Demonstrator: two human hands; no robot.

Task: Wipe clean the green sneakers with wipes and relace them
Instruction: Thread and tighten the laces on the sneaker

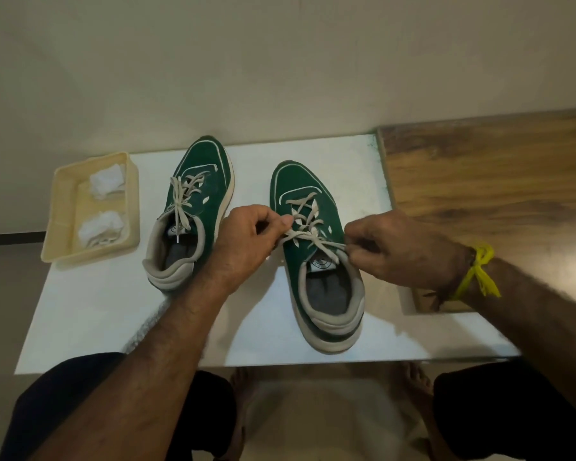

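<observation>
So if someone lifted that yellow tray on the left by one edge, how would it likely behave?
The tray is probably light: thin plastic walls, holding only two crumpled wipes. The wipes would likely slide toward the lower side. Its shallow, flat shape suggests little risk of tipping.

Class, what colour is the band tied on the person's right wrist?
Yellow: the wrist band, clearest in the head view.

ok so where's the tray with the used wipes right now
In the head view, the cream tray sits at the white table's far left corner, just left of the left sneaker.
</observation>
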